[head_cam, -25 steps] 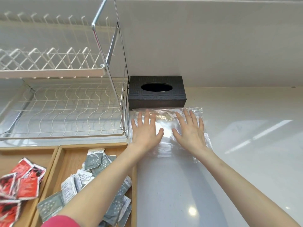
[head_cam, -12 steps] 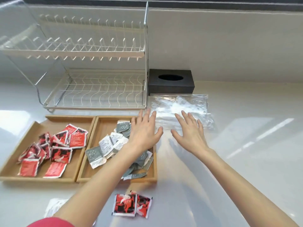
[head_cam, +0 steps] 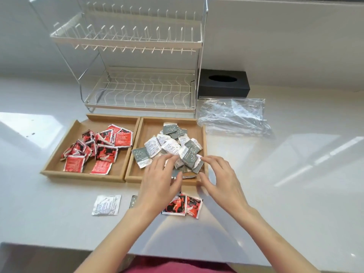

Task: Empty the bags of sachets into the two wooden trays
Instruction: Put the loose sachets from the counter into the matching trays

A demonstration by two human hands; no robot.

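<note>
Hands, left (head_cam: 159, 182) and right (head_cam: 220, 178), hover open and seemingly empty; gather the loose sachets (head_cam: 182, 205) just beneath them into the trays (head_cam: 136, 176).

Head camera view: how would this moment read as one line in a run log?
left hand open, over grey-sachet tray | right hand open | empty bags set aside | stray sachets on counter

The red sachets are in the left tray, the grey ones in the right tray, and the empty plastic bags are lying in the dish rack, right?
Not quite. The head view shows the plastic bags on the counter, right of the dish rack. The sachets are as you said.
</note>
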